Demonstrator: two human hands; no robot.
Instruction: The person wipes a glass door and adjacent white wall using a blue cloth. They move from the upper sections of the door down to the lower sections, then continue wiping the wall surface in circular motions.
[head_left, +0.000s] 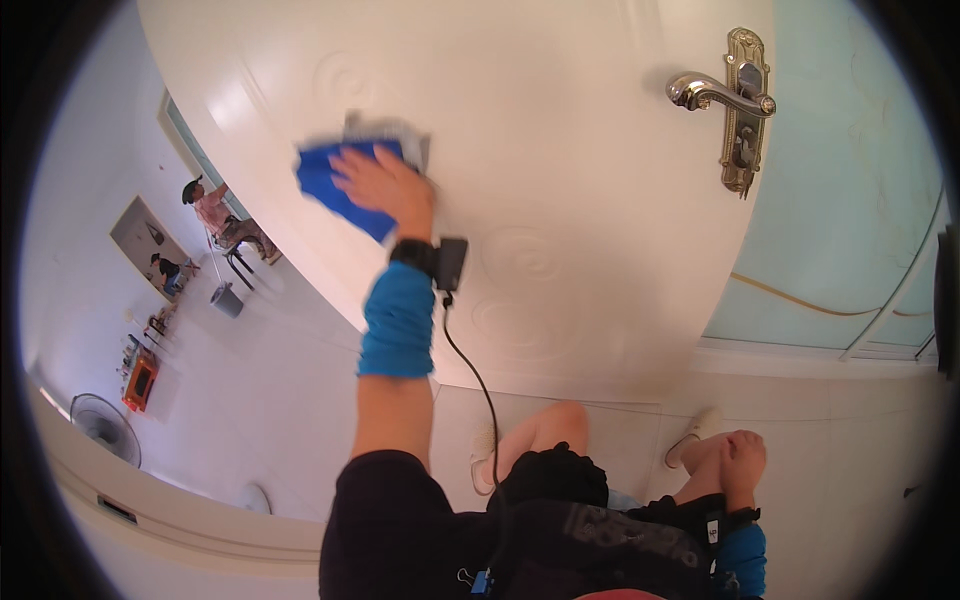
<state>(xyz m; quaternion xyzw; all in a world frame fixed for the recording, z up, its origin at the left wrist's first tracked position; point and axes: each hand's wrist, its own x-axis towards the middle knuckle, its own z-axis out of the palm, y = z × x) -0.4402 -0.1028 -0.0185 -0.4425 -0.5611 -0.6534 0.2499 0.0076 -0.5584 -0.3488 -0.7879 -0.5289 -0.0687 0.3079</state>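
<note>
My left hand (386, 187) presses a blue cloth (337, 184) flat against the face of a white door (585, 195), with the fingers spread over it. A blurred grey-white piece (416, 142) shows at the cloth's upper right side; whether it belongs to the cloth I cannot tell. Low on the right, my right hand (742, 461) rests on my bent right knee, and no object shows in it. Its fingers are partly hidden. The door bears raised swirl mouldings (525, 255) and an ornate metal lever handle (712, 94) near its right edge.
A cable (480, 375) hangs from the device on my left wrist. Beyond the door, two people (217, 214) sit on the left, near a grey bucket (226, 300). A fan (105, 431) and an orange box (140, 382) stand lower down. Frosted glass panels (832, 225) are at right.
</note>
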